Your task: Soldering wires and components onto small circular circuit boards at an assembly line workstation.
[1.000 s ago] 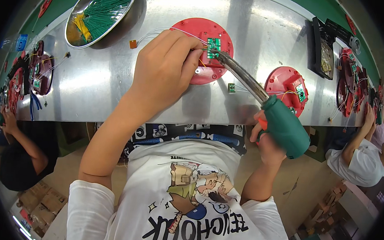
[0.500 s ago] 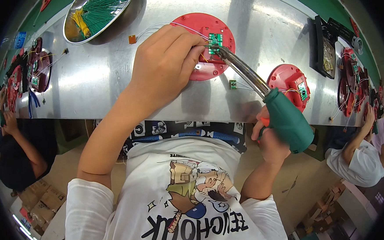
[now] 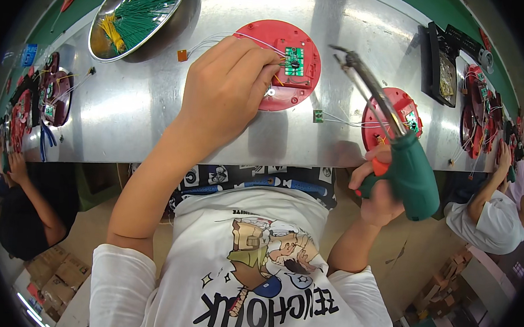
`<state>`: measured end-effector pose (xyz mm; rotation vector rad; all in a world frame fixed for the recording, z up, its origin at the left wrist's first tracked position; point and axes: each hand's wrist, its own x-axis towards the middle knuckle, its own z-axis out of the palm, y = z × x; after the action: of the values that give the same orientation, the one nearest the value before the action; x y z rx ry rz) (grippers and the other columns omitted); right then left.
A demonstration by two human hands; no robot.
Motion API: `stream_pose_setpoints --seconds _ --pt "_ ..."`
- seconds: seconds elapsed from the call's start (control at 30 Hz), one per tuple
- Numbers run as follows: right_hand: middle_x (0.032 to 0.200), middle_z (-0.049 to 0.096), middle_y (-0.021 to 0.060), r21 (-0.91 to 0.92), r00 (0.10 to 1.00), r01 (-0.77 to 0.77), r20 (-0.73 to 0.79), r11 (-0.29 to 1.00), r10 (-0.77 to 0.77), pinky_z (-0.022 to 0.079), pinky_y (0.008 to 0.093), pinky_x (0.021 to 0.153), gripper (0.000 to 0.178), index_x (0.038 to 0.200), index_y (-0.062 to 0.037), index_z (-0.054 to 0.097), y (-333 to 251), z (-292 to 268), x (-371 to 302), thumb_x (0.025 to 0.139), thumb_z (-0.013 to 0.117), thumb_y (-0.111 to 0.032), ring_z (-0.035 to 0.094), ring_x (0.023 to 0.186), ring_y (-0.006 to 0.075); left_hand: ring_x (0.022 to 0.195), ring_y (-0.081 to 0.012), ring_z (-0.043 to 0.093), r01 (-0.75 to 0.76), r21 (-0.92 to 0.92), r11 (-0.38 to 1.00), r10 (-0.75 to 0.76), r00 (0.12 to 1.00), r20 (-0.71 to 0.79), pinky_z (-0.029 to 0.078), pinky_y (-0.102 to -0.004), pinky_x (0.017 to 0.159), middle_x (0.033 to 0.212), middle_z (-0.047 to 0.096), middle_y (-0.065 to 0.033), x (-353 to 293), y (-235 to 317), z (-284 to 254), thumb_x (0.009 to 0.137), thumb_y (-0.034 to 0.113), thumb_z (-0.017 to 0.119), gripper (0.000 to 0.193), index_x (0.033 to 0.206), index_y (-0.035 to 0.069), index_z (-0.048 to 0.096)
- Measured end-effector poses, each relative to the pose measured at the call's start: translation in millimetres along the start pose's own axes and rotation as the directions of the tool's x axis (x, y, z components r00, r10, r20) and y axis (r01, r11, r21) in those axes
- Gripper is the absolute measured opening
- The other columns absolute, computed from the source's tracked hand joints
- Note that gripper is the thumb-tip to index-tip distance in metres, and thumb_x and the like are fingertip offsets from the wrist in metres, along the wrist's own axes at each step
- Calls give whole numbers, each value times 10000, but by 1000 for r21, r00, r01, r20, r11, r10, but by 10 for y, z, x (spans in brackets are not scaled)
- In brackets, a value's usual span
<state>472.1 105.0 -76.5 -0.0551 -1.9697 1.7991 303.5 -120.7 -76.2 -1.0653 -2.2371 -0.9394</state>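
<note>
A white cartoon-print T-shirt (image 3: 247,264) is worn with black patterned clothing (image 3: 243,177).

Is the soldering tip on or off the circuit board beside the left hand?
Off: table shows between the tip and the disc holding the board.

Metal bench (image 3: 124,110) with red round housings (image 3: 294,93), steel bowl (image 3: 170,29), black tray (image 3: 429,72)

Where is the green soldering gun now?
In the head view, the soldering gun is right of centre, in the right hand, its tip right of the larger red disc.
</note>
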Motion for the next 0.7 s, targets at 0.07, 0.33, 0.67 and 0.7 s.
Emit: stream_pose_setpoints --seconds 0.07,0.33,0.67,0.7 --pt "979 604 260 -31 997 73 -11 997 -73 449 299 496 486 1140 126 540 17 -42 21 879 599 -280 569 472 198 759 -279 631 -16 7 1000 16 1000 -3 522 -369 684 831 654 -95 5 0 -7 758 16 722 131 872 19 659" --pt "1071 514 216 97 957 216 -218 971 -191 452 310 438 458 1202 64 470 54 -480 257 946 501 -314 549 530 179 731 -303 595 49 119 992 -30 987 -157 494 -371 646 825 616 -119 45 49 -49 838 -12 659 115 948 15 638" --pt "688 522 82 291 872 115 -488 950 44 386 290 441 378 1052 -5 532 226 -798 558 1009 379 -347 448 479 138 940 -335 593 182 120 976 -217 746 630 495 -412 843 1000 612 -145 767 -114 -149 694 402 835 658 1183 8 635" --pt "867 557 110 285 858 118 -512 951 47 392 304 430 353 1060 -10 518 191 -773 559 1009 385 -332 447 478 133 971 -345 604 123 195 973 -202 862 466 503 -422 860 1022 626 -154 849 -345 -50 796 395 774 582 1201 2 630"
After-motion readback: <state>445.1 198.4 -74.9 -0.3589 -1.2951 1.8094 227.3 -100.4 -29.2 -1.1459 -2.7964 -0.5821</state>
